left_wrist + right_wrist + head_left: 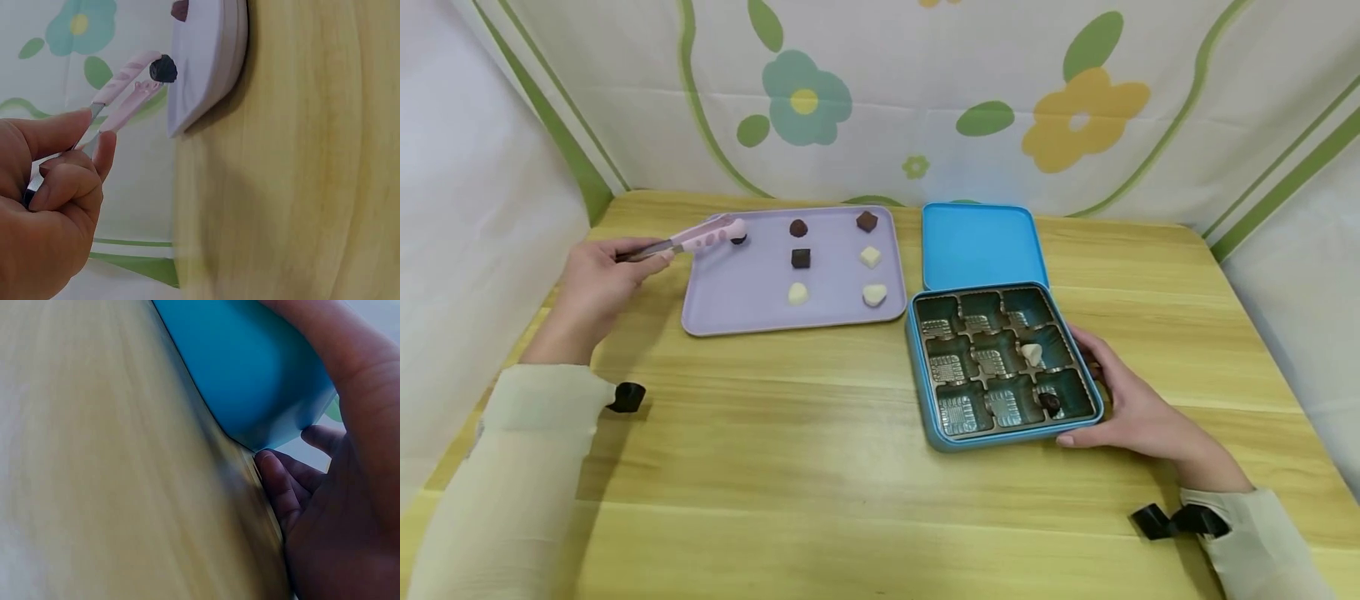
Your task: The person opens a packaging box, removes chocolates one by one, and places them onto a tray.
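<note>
My left hand (597, 283) grips small tongs (703, 237) with pink tips and metal handles. Their tips are at a dark chocolate (164, 69) in the far left corner of the lilac tray (737, 327); in the left wrist view it sits between the two tips. My right hand (1131, 408) holds the near right corner of a blue tin box (928, 408), thumb at the front and fingers along the right side. Inside its divided insert, a white chocolate (1032, 354) lies in the middle right compartment and a dark round chocolate (1050, 404) in the near right one.
More chocolates lie spaced out on the tray, among them a dark square one (801, 258), a brown star-shaped one (867, 221) and a white heart-shaped one (874, 294). Behind the tin is its blue lid (981, 242). A flowered cloth (880, 108) hangs behind the wooden table (760, 483).
</note>
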Action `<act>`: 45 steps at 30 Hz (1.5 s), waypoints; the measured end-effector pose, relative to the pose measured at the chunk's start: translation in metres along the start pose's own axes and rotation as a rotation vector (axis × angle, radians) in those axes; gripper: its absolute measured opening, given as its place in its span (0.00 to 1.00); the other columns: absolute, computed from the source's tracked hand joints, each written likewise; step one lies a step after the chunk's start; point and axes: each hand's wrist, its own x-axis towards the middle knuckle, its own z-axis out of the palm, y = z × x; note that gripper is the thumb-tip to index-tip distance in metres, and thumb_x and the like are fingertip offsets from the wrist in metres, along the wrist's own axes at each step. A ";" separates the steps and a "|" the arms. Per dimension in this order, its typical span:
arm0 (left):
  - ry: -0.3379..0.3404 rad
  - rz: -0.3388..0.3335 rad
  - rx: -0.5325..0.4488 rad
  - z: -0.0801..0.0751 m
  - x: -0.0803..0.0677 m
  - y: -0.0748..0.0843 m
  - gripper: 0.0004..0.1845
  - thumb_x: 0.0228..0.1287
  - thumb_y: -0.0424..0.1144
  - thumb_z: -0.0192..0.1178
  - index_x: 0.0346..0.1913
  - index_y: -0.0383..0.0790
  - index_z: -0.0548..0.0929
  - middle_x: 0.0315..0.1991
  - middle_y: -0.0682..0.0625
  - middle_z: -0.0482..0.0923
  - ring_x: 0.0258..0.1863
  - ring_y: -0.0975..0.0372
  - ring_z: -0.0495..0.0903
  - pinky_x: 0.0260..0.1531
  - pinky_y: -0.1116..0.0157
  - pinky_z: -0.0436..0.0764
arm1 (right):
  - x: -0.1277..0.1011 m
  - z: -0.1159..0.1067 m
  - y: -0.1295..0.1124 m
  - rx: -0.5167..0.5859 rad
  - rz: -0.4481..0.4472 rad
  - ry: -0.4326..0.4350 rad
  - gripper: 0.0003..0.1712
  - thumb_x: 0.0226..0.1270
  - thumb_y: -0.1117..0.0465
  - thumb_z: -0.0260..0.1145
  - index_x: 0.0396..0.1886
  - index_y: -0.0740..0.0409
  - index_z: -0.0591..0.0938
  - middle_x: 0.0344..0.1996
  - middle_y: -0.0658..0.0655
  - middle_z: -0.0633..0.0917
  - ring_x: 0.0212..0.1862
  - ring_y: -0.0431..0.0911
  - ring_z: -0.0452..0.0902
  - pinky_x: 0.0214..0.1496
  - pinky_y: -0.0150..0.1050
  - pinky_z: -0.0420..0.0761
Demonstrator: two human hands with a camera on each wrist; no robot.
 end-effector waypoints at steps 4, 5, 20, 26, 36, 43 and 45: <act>0.014 -0.019 0.042 -0.001 0.006 -0.003 0.28 0.75 0.54 0.68 0.72 0.45 0.82 0.41 0.77 0.79 0.36 0.69 0.70 0.30 0.72 0.73 | 0.000 0.000 -0.002 0.000 0.001 -0.002 0.83 0.41 0.69 0.92 0.90 0.40 0.48 0.76 0.47 0.67 0.63 0.33 0.68 0.59 0.19 0.68; 0.014 -0.025 0.058 -0.001 0.007 -0.002 0.32 0.75 0.55 0.67 0.74 0.42 0.80 0.42 0.77 0.79 0.38 0.69 0.70 0.31 0.72 0.73 | 0.000 0.000 -0.002 -0.001 0.005 -0.002 0.83 0.41 0.68 0.92 0.90 0.39 0.48 0.75 0.48 0.67 0.63 0.33 0.68 0.59 0.19 0.68; 0.037 0.002 0.162 0.007 0.009 0.003 0.34 0.77 0.55 0.65 0.75 0.36 0.78 0.53 0.64 0.76 0.46 0.72 0.73 0.38 0.78 0.77 | 0.002 0.000 -0.002 -0.015 0.018 0.002 0.84 0.41 0.66 0.93 0.90 0.38 0.48 0.76 0.60 0.66 0.65 0.31 0.67 0.61 0.17 0.64; 0.054 0.005 0.138 0.007 0.002 0.011 0.35 0.76 0.57 0.66 0.76 0.38 0.78 0.49 0.69 0.76 0.41 0.68 0.71 0.31 0.75 0.73 | 0.001 -0.001 -0.002 -0.012 0.019 -0.001 0.84 0.41 0.66 0.93 0.90 0.37 0.48 0.77 0.58 0.66 0.65 0.32 0.67 0.59 0.18 0.66; -0.011 0.121 -0.054 0.032 -0.015 0.035 0.28 0.75 0.44 0.70 0.71 0.33 0.81 0.37 0.72 0.84 0.24 0.71 0.67 0.21 0.74 0.69 | 0.000 0.001 -0.001 -0.011 0.020 -0.006 0.83 0.42 0.67 0.92 0.90 0.37 0.48 0.76 0.56 0.67 0.64 0.33 0.68 0.59 0.19 0.67; -0.066 0.214 -0.078 0.072 -0.036 0.067 0.24 0.74 0.45 0.71 0.68 0.40 0.85 0.43 0.62 0.81 0.24 0.69 0.67 0.21 0.71 0.67 | 0.000 0.000 -0.002 -0.017 0.024 0.001 0.84 0.41 0.66 0.93 0.90 0.37 0.47 0.77 0.58 0.66 0.64 0.32 0.66 0.59 0.18 0.66; -0.096 0.247 -0.071 0.084 -0.042 0.076 0.23 0.74 0.44 0.71 0.67 0.41 0.86 0.49 0.57 0.82 0.28 0.70 0.71 0.23 0.72 0.69 | 0.001 0.000 -0.002 -0.017 0.021 0.002 0.84 0.41 0.67 0.93 0.90 0.37 0.47 0.77 0.58 0.65 0.65 0.32 0.66 0.59 0.18 0.66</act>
